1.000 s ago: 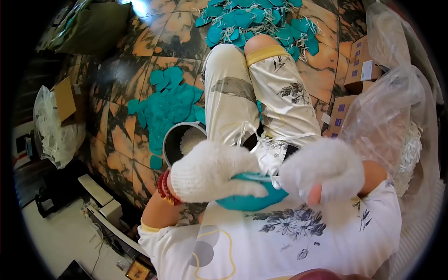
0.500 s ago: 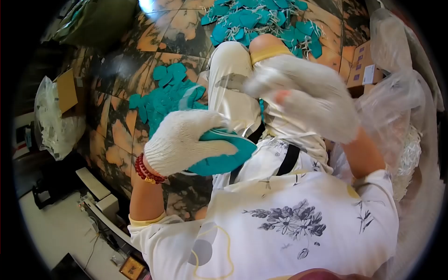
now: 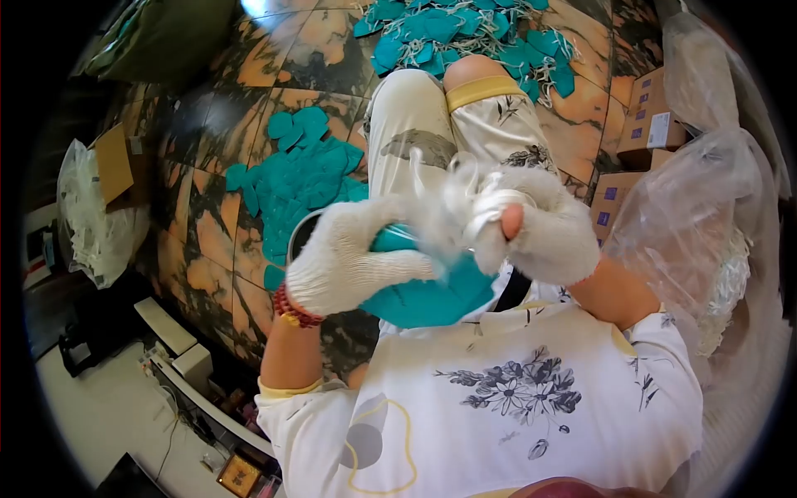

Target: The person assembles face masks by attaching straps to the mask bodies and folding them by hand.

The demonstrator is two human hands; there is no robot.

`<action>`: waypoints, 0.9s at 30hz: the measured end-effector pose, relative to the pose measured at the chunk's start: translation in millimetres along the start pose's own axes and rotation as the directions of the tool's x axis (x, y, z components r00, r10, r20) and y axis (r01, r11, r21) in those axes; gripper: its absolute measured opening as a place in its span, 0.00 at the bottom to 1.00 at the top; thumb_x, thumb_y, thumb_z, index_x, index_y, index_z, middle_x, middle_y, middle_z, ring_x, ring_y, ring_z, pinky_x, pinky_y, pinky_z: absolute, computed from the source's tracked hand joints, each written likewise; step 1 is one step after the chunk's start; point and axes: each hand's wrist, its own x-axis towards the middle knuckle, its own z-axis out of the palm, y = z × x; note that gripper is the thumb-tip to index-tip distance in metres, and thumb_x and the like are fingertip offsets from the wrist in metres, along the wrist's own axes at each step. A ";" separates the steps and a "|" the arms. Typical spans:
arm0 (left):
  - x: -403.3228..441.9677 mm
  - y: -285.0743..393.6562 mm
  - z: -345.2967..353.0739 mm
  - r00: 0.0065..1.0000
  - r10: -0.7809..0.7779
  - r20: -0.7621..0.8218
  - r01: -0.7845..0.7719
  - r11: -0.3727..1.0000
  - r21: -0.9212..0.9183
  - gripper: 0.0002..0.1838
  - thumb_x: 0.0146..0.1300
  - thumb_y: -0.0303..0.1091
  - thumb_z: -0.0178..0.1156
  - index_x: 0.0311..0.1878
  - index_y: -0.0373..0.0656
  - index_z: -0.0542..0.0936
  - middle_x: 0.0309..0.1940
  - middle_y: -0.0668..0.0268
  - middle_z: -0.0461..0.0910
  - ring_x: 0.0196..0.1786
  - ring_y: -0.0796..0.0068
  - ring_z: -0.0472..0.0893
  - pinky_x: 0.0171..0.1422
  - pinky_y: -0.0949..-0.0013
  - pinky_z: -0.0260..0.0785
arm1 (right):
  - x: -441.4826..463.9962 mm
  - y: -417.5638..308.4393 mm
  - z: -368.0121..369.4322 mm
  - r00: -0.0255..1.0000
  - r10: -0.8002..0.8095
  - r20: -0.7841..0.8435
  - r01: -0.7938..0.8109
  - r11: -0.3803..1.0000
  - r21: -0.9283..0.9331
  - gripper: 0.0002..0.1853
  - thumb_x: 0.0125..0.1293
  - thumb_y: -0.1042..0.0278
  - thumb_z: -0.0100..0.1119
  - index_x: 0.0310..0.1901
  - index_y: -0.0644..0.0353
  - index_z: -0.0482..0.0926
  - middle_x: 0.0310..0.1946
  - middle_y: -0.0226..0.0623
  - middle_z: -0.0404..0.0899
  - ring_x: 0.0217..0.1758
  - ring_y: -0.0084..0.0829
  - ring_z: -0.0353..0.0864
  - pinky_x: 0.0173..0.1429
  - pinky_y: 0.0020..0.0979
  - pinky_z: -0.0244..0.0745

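Observation:
My left hand [image 3: 353, 253], in a white knit glove, is closed round a teal rounded fabric piece [image 3: 432, 297], its thumb lying across the front. A thin white loop curves out behind the wrist. To the right, my gloved right hand [image 3: 544, 224] is closed with white cords [image 3: 490, 203] bunched at its fingers, and a bare thumb tip pokes out of the glove. Motion blurs the cords between the hands, so I cannot tell whether they are fixed to the teal piece. Both hands are above my lap.
On the marbled tile floor to the left lies a pile of teal pieces [image 3: 307, 178]. Farther ahead is a heap of teal pieces with white cords [image 3: 440, 29]. Cardboard boxes [image 3: 652, 120] and a clear plastic bag [image 3: 689, 199] stand at the right, an open carton [image 3: 116, 166] at the left.
My right hand has come down and closer to the left hand, with white cords now showing in it. My left hand has shifted slightly right with the teal piece.

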 end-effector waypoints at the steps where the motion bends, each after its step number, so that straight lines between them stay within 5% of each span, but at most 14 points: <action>1: 1.6 -12.6 7.5 0.996 0.088 0.019 -0.087 0.995 -0.058 0.19 0.47 0.31 0.80 0.41 0.36 0.84 0.33 0.66 0.84 0.36 0.78 0.80 0.43 0.71 0.74 | -3.5 6.5 7.9 0.999 0.005 -0.039 0.002 0.981 0.192 0.15 0.76 0.59 0.59 0.42 0.65 0.82 0.35 0.30 0.79 0.35 0.21 0.76 0.42 0.23 0.71; 2: 0.8 -20.3 12.1 0.984 0.173 0.034 -0.168 0.979 -0.116 0.20 0.48 0.31 0.81 0.42 0.36 0.83 0.33 0.65 0.84 0.36 0.77 0.81 0.44 0.71 0.74 | -7.6 12.4 14.0 0.997 0.017 -0.077 0.014 0.925 0.380 0.15 0.76 0.57 0.59 0.42 0.64 0.82 0.33 0.30 0.79 0.33 0.20 0.75 0.39 0.23 0.70; 4: -1.7 -3.1 12.1 0.967 0.143 0.209 -0.193 0.951 0.243 0.22 0.48 0.38 0.82 0.40 0.37 0.83 0.32 0.62 0.83 0.35 0.70 0.84 0.42 0.69 0.74 | -21.8 3.6 10.6 0.988 0.046 -0.145 -0.054 0.997 -0.050 0.18 0.76 0.54 0.58 0.36 0.62 0.80 0.28 0.31 0.77 0.29 0.20 0.73 0.33 0.24 0.67; 7: -8.0 -9.8 13.7 0.940 0.203 0.276 -0.268 0.937 0.223 0.22 0.52 0.49 0.78 0.37 0.40 0.83 0.28 0.58 0.81 0.32 0.56 0.83 0.37 0.63 0.74 | -36.4 -19.6 13.3 0.988 0.126 -0.091 -0.153 0.876 -0.457 0.22 0.77 0.53 0.54 0.29 0.60 0.79 0.24 0.30 0.76 0.26 0.24 0.75 0.31 0.28 0.70; 9: -11.7 -5.3 13.0 0.933 0.171 0.318 -0.245 0.947 0.210 0.19 0.54 0.45 0.77 0.38 0.40 0.84 0.28 0.60 0.82 0.32 0.59 0.84 0.37 0.63 0.74 | -43.6 -24.1 4.2 0.997 0.033 0.070 0.039 0.566 -0.824 0.22 0.77 0.50 0.54 0.30 0.59 0.78 0.24 0.27 0.75 0.24 0.22 0.73 0.27 0.28 0.68; 11: -39.6 -28.7 -28.5 0.988 0.140 -0.069 -0.124 0.972 0.201 0.11 0.60 0.36 0.71 0.39 0.38 0.85 0.31 0.60 0.85 0.32 0.66 0.86 0.37 0.65 0.78 | -83.8 -36.1 -28.8 0.960 0.035 -0.278 -0.152 0.897 -0.414 0.19 0.75 0.50 0.55 0.34 0.58 0.80 0.25 0.27 0.76 0.25 0.20 0.74 0.27 0.28 0.69; 12: -58.6 -46.1 -57.1 0.921 -0.142 -0.362 0.122 0.990 -0.077 0.10 0.65 0.31 0.61 0.44 0.35 0.85 0.35 0.58 0.87 0.33 0.68 0.87 0.37 0.66 0.82 | -90.3 -45.7 -30.4 0.878 0.118 -0.464 -0.165 0.984 -0.062 0.17 0.74 0.53 0.55 0.35 0.57 0.81 0.27 0.28 0.78 0.27 0.20 0.76 0.28 0.27 0.72; 13: -65.7 -49.7 -70.3 0.893 -0.038 -0.448 -0.101 0.954 -0.282 0.18 0.74 0.41 0.56 0.47 0.31 0.83 0.37 0.53 0.87 0.33 0.62 0.88 0.38 0.65 0.84 | -96.6 -55.2 -32.1 0.754 0.195 -0.627 -0.023 0.962 0.272 0.14 0.73 0.56 0.55 0.36 0.57 0.82 0.29 0.30 0.80 0.28 0.20 0.78 0.29 0.27 0.75; 16: -37.9 -65.4 -28.2 0.677 -0.033 -0.735 -0.324 0.884 -0.338 0.38 0.72 0.69 0.49 0.44 0.33 0.76 0.29 0.56 0.81 0.26 0.69 0.82 0.28 0.73 0.76 | -66.2 -51.6 -19.2 0.844 -0.037 -0.535 -0.104 0.967 -0.232 0.09 0.69 0.63 0.61 0.41 0.58 0.84 0.36 0.31 0.82 0.34 0.21 0.81 0.35 0.26 0.77; 18: -9.7 -55.6 -20.4 0.976 0.113 -0.186 -0.208 0.732 -0.649 0.42 0.69 0.75 0.48 0.44 0.34 0.76 0.28 0.61 0.81 0.24 0.75 0.79 0.25 0.79 0.70 | -33.5 -31.7 -16.3 0.920 -0.138 -0.366 -0.093 0.832 -0.547 0.11 0.64 0.65 0.66 0.45 0.61 0.85 0.40 0.34 0.82 0.39 0.25 0.82 0.41 0.27 0.77; 20: 16.8 -74.9 1.8 0.992 0.104 0.070 0.005 0.523 -0.852 0.51 0.61 0.86 0.35 0.44 0.39 0.77 0.32 0.63 0.81 0.23 0.74 0.81 0.29 0.73 0.78 | 8.8 -12.8 -4.1 0.938 -0.324 -0.127 0.104 0.609 -0.787 0.17 0.59 0.67 0.70 0.49 0.63 0.85 0.43 0.38 0.82 0.45 0.31 0.82 0.49 0.30 0.76; 22: 21.7 -36.8 30.5 0.996 -0.012 0.087 0.082 0.478 -0.874 0.43 0.68 0.76 0.44 0.49 0.37 0.77 0.36 0.62 0.81 0.28 0.74 0.81 0.33 0.74 0.79 | 25.1 2.7 -0.5 0.934 -0.357 0.012 0.219 0.547 -0.808 0.20 0.56 0.67 0.72 0.50 0.63 0.85 0.45 0.42 0.81 0.48 0.35 0.81 0.53 0.33 0.75; 23: 21.3 -38.4 42.9 0.989 0.037 -0.142 -0.115 0.797 -0.593 0.36 0.72 0.67 0.50 0.53 0.36 0.77 0.38 0.62 0.81 0.31 0.74 0.82 0.37 0.74 0.79 | 29.2 12.6 1.0 0.941 -0.339 0.029 0.237 0.593 -0.770 0.20 0.55 0.67 0.72 0.50 0.63 0.85 0.45 0.43 0.80 0.49 0.36 0.81 0.54 0.33 0.75; 27: 41.0 -86.9 57.2 0.821 0.450 -0.353 -0.522 0.841 -0.142 0.16 0.69 0.32 0.62 0.57 0.34 0.80 0.45 0.58 0.84 0.40 0.65 0.83 0.46 0.66 0.78 | 26.8 21.9 -0.3 0.973 -0.211 -0.091 0.093 0.724 -0.683 0.18 0.55 0.68 0.72 0.47 0.66 0.85 0.47 0.41 0.79 0.46 0.33 0.82 0.51 0.32 0.77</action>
